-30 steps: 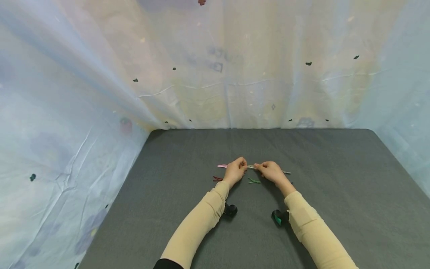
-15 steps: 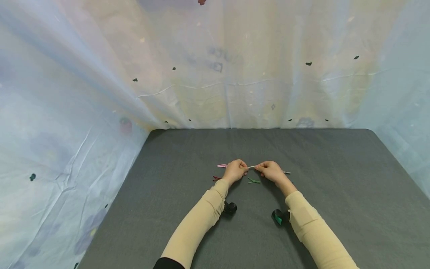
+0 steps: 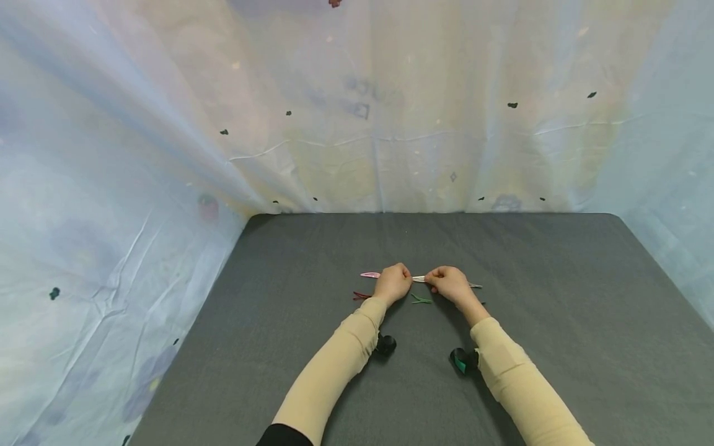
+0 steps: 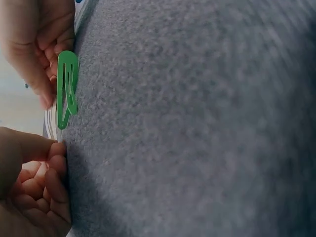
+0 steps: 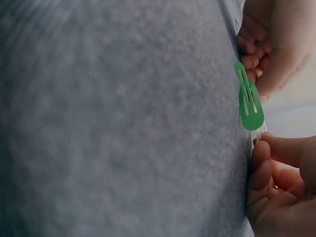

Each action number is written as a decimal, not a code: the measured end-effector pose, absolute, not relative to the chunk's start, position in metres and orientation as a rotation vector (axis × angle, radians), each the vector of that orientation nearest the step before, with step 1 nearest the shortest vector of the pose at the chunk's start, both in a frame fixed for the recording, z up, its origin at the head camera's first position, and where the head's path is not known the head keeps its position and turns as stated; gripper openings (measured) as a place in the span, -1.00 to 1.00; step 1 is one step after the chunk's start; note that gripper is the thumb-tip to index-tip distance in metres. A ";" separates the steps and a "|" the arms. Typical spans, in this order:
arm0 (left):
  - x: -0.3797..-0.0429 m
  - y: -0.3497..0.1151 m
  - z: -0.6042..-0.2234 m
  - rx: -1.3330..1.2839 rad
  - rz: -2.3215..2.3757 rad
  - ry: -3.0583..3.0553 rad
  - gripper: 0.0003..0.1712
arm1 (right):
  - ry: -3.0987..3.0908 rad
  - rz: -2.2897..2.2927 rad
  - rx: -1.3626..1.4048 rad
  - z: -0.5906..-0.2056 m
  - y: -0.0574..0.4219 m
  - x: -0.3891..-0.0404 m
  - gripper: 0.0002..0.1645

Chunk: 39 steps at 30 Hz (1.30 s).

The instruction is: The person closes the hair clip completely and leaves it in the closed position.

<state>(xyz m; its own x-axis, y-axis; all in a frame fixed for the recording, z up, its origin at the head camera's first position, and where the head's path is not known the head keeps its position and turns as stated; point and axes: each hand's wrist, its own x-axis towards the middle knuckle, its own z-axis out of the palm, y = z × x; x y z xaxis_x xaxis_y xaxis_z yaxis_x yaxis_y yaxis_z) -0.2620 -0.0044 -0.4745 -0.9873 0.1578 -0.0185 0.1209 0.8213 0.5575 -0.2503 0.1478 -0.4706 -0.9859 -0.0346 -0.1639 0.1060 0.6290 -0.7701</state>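
Observation:
A white snap hair clip (image 3: 419,279) stretches between the two hands at the middle of the grey table. My left hand (image 3: 393,284) pinches its left end between thumb and fingertips. At the other end my right hand (image 3: 448,283) pinches it in the same manner. The clip shows as parallel pale strips, its ends covered by the fingers. Just nearer to me lies a green snap hair clip (image 4: 60,94), its prongs spread apart; neither hand appears to hold it. A pink hair clip (image 3: 369,274) and a red hair clip (image 3: 361,296) lie beside the left hand, the red one partly hidden.
Beyond the right hand the end of a pale clip (image 3: 475,285) sticks out, mostly hidden. Black wrist devices (image 3: 387,345) hang under both sleeves. The grey cloth-covered table (image 3: 312,248) ends at a patterned curtain (image 3: 346,155) behind and at the sides.
Both hands stay at nearly the same spot, the left having turned slightly. The white clip between them has tilted, from a broad face to a thin line to several pale strips.

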 end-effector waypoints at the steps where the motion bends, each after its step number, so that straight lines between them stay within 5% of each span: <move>1: -0.262 -0.004 -0.474 0.223 0.877 2.943 -0.90 | 2.703 -1.280 0.051 -0.471 0.147 -0.250 -0.75; 39: -0.261 -0.007 -0.476 0.165 1.052 2.844 -0.86 | 2.683 -1.320 0.041 -0.462 0.145 -0.247 -0.65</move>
<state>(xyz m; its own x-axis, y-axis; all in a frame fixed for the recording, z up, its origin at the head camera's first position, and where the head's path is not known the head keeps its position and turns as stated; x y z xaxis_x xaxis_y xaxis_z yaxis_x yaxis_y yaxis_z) -0.2610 -0.0065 -0.4761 -0.9886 0.1377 -0.0604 0.0653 0.7549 0.6525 -0.2469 0.1446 -0.4623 -0.9881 -0.0424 -0.1475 0.0910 0.6122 -0.7854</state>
